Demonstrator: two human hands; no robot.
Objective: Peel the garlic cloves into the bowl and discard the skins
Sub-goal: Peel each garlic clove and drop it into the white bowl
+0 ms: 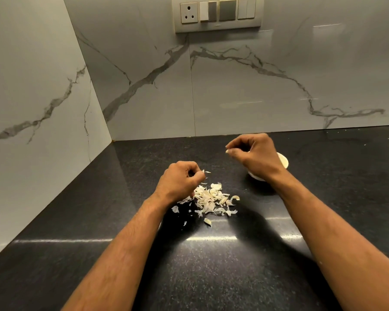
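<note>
Both of my arms reach out over the dark tabletop (211,265). Between them I see a heap of garlic skins (209,199), with a few bits lying loose just beside it. My left hand (180,180) is right over the far left edge of the heap, and its fingers (198,175) are curled in, pinching a thin scrap of skin. My right hand (254,153) hangs over the white bowl (283,161), which sits to the right of the heap. Its fingers are curled too, and I can see a small pale bit at the thumb tip, too small to tell what it is. Behind is a marble wall (234,86) with a switch plate (218,13).
</note>
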